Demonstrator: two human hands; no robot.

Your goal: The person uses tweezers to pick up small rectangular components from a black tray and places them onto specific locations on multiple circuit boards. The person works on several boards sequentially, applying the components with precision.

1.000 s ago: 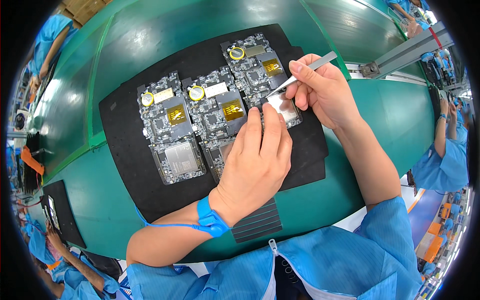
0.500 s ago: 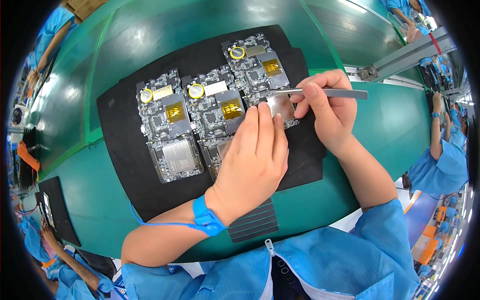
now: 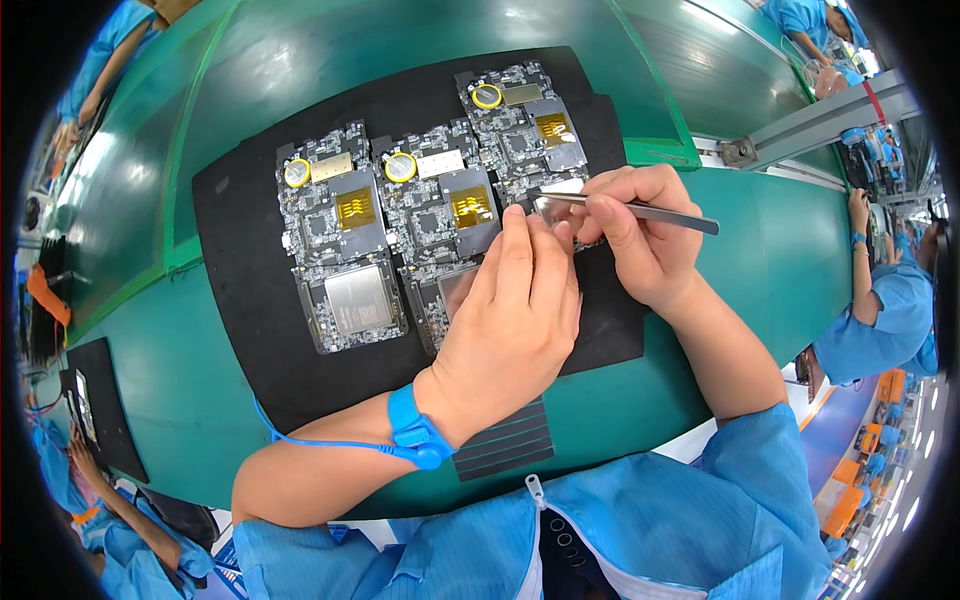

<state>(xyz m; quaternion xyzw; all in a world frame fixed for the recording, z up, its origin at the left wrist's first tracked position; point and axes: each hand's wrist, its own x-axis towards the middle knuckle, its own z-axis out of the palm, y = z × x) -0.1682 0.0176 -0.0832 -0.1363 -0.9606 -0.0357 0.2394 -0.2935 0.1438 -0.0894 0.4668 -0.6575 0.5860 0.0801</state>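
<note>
Dark-grey metal: you are gripping slim tweezers in your right hand, thumb and fingers closing around the shank, tips pointing left and slightly away from you. The tips are sitting at the upper-left corner of a silvery metal cover on the near end of the right-hand circuit board; whether they are touching it, cannot tell. A bright patch is showing just beyond the tips, film or glare unclear.

Key relation: the cover is lying ahead of your left hand and to the left of your right, between the two. The board's long axis is running away from you, far end leaning left; the tweezers are crossing it. Both hands are close, neither clearly nearer.

Pose: your left hand is reaching forward palm down, fingers together, fingertips at the cover's lower-left side; thumb hidden, so cannot tell if it is pinching anything. Your right forearm is angling in from the lower right. Everything is resting on the black mat.
</note>
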